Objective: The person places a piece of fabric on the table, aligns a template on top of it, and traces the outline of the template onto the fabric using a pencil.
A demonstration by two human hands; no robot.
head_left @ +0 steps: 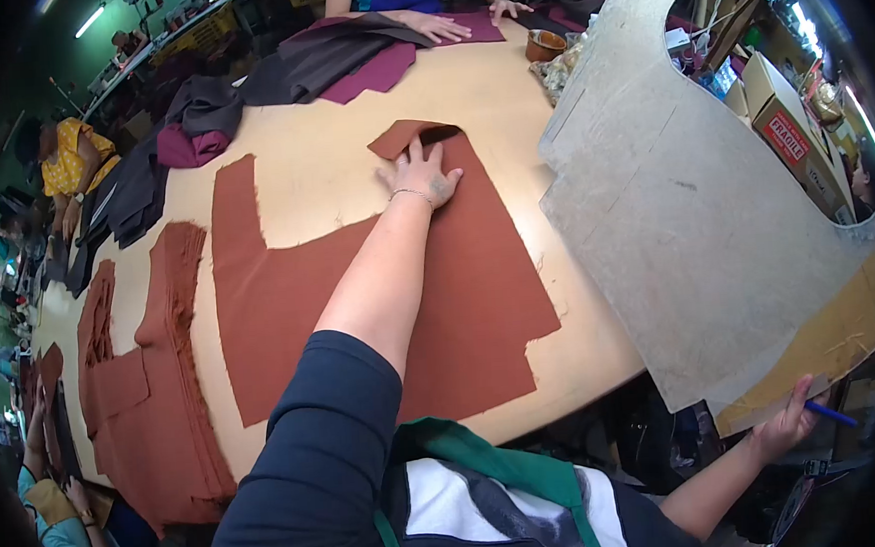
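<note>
We have our left hand (424,179) spread on the rust cloth (472,271) mid-table (297,194), likely to flatten its curled edge, right hand (789,422) pinching the grey template (689,208) clear, blue pen (831,413) too.

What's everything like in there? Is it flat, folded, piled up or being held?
Rust-brown cloth: mostly flat, far end folded over.
Left hand: fingers spread on that cloth.
Grey board: held at its near edge.
Right hand: gripping the board.
Blue pen: in the right hand.
Brown stack: piled in layers.
Dark cloths: rumpled.
</note>
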